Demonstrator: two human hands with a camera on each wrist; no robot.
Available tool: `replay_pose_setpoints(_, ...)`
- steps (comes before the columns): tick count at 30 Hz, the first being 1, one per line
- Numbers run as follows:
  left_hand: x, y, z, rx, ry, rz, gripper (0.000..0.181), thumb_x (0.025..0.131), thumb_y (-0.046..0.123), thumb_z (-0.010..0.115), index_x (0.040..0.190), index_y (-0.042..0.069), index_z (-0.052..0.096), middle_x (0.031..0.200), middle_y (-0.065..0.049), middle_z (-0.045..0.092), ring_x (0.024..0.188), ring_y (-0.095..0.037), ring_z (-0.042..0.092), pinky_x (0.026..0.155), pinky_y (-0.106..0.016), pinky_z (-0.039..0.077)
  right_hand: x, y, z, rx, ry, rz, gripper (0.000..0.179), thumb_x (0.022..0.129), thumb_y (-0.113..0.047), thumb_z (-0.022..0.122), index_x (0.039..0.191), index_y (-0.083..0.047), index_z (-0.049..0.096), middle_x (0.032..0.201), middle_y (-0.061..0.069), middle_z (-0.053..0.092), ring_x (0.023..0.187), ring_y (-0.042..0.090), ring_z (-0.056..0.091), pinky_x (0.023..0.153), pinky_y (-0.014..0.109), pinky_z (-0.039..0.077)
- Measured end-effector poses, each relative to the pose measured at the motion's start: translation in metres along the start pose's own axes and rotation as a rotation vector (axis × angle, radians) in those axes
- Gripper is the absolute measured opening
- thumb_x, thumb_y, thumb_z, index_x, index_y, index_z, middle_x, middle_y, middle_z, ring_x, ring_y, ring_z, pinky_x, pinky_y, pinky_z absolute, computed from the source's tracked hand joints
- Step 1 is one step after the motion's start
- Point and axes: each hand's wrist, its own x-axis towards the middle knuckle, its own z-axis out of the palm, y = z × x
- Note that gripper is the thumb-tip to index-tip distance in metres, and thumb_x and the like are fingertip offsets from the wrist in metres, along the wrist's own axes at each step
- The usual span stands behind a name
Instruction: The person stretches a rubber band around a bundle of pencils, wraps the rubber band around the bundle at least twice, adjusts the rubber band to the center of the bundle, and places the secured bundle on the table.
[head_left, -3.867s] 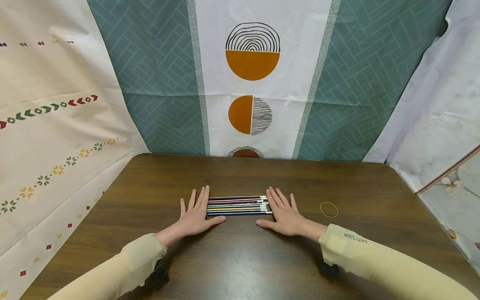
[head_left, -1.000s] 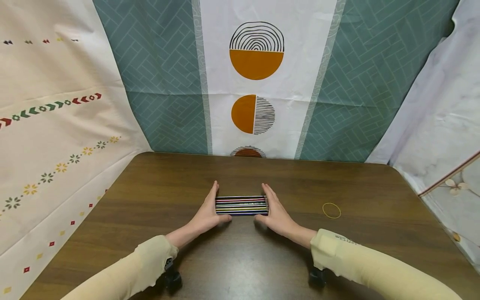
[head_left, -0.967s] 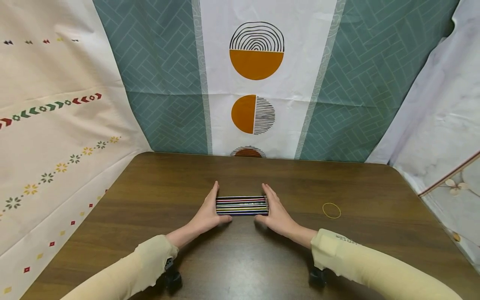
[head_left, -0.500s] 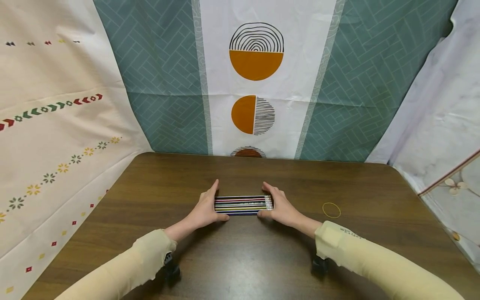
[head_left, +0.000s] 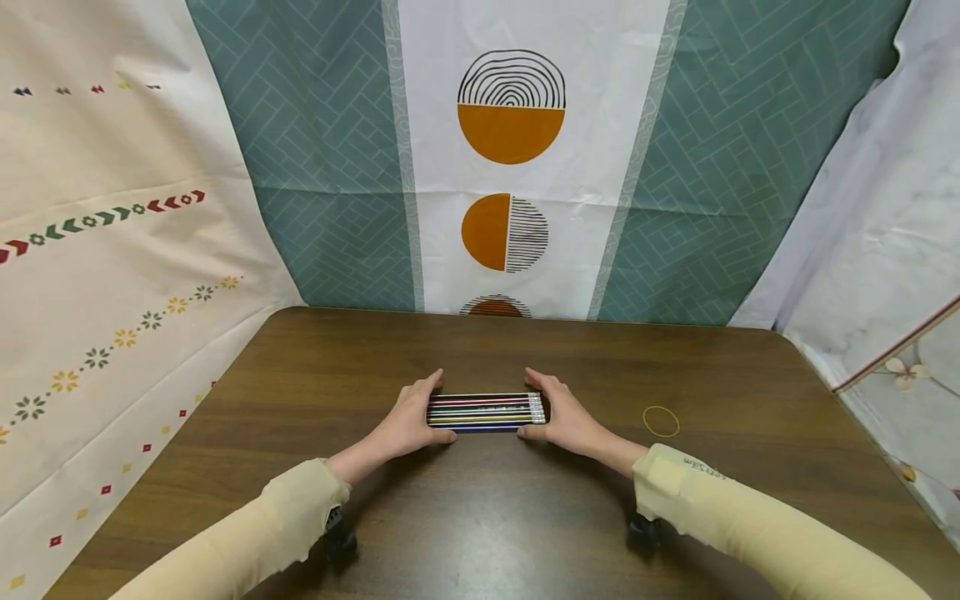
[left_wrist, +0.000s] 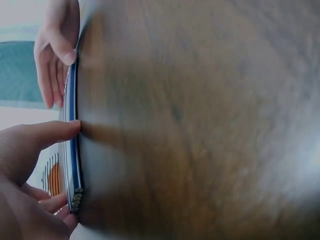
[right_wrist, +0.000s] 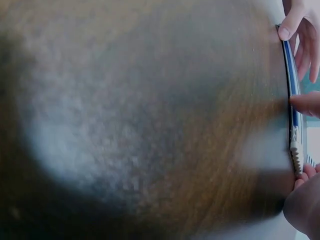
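A flat row of striped pencils (head_left: 480, 412) lies side by side across the table, between my two hands. My left hand (head_left: 408, 421) holds the left end, thumb along the near edge and fingers at the far side. At the right, my right hand (head_left: 566, 418) grips the other end, near the white erasers (head_left: 536, 408). In the left wrist view, the thumb (left_wrist: 55, 131) presses the outermost blue pencil (left_wrist: 76, 165), with the unerasered ends lined up below it. The right wrist view has the erasers (right_wrist: 296, 152) stacked evenly beside the curled fingers.
A yellow rubber band (head_left: 661, 422) lies on the brown wooden table (head_left: 480, 517), right of my right hand. Patterned cloths hang behind the table, with a white one (head_left: 150, 250) along the left and a marbled one (head_left: 862, 250) along the right.
Earlier my hands lay flat at the pencils' ends with uneven erasers; now thumbs and fingers hold the row and the erasers line up. Lately the right hand slid slightly rightward, uncovering them.
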Motion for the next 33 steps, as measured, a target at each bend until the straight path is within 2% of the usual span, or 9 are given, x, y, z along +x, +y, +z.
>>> replay_pose_setpoints(5, 0.003, -0.003, -0.003, 0.082, -0.004, 0.074, 0.094, 0.070, 0.021, 0.088, 0.145, -0.007, 0.039, 0.129, -0.020, 0.058, 0.120, -0.037, 0.047, 0.103, -0.051, 0.037, 0.003, 0.002, -0.002, -0.063, -0.019, -0.038, 0.089, 0.076, -0.025, 0.083, 0.150, -0.004, 0.038, 0.142, 0.015, 0.049, 0.127, 0.030, 0.042, 0.104, 0.050, 0.039)
replay_pose_setpoints(9, 0.006, -0.005, -0.005, 0.123, -0.007, 0.107, 0.088, 0.070, 0.023, 0.088, 0.141, -0.006, 0.046, 0.119, -0.017, 0.061, 0.112, -0.033, 0.050, 0.100, -0.049, 0.037, 0.007, 0.006, -0.005, -0.099, -0.047, -0.063, 0.079, 0.076, -0.030, 0.084, 0.144, -0.010, 0.049, 0.137, 0.012, 0.050, 0.119, 0.027, 0.041, 0.097, 0.045, 0.040)
replay_pose_setpoints(13, 0.008, -0.008, -0.008, 0.137, -0.028, 0.119, 0.078, 0.072, 0.024, 0.088, 0.137, -0.003, 0.052, 0.115, -0.015, 0.062, 0.108, -0.031, 0.050, 0.097, -0.046, 0.038, 0.010, 0.008, -0.008, -0.106, -0.071, -0.071, 0.069, 0.076, -0.033, 0.085, 0.137, -0.016, 0.059, 0.130, 0.010, 0.051, 0.112, 0.024, 0.040, 0.090, 0.038, 0.039)
replay_pose_setpoints(20, 0.011, -0.009, -0.013, 0.113, -0.068, 0.138, 0.057, 0.073, 0.024, 0.087, 0.123, 0.004, 0.066, 0.108, -0.011, 0.062, 0.101, -0.025, 0.049, 0.087, -0.035, 0.038, 0.015, 0.009, -0.012, -0.089, -0.109, -0.083, 0.062, 0.074, -0.034, 0.085, 0.131, -0.020, 0.064, 0.120, 0.008, 0.053, 0.106, 0.022, 0.040, 0.086, 0.034, 0.038)
replay_pose_setpoints(27, 0.014, -0.009, -0.016, 0.097, -0.117, 0.146, 0.046, 0.075, 0.022, 0.085, 0.116, 0.008, 0.068, 0.097, -0.007, 0.061, 0.091, -0.020, 0.055, 0.082, -0.032, 0.042, 0.020, 0.011, -0.011, -0.087, -0.135, -0.097, 0.054, 0.075, -0.034, 0.086, 0.124, -0.021, 0.066, 0.103, 0.002, 0.058, 0.099, 0.018, 0.044, 0.084, 0.031, 0.036)
replay_pose_setpoints(33, 0.019, -0.009, -0.016, 0.118, -0.142, 0.140, 0.042, 0.075, 0.022, 0.085, 0.112, 0.010, 0.069, 0.093, -0.006, 0.061, 0.086, -0.018, 0.056, 0.079, -0.030, 0.043, 0.020, 0.009, -0.011, -0.067, -0.143, -0.093, 0.045, 0.075, -0.032, 0.085, 0.115, -0.021, 0.068, 0.098, 0.000, 0.057, 0.094, 0.015, 0.045, 0.083, 0.029, 0.037)
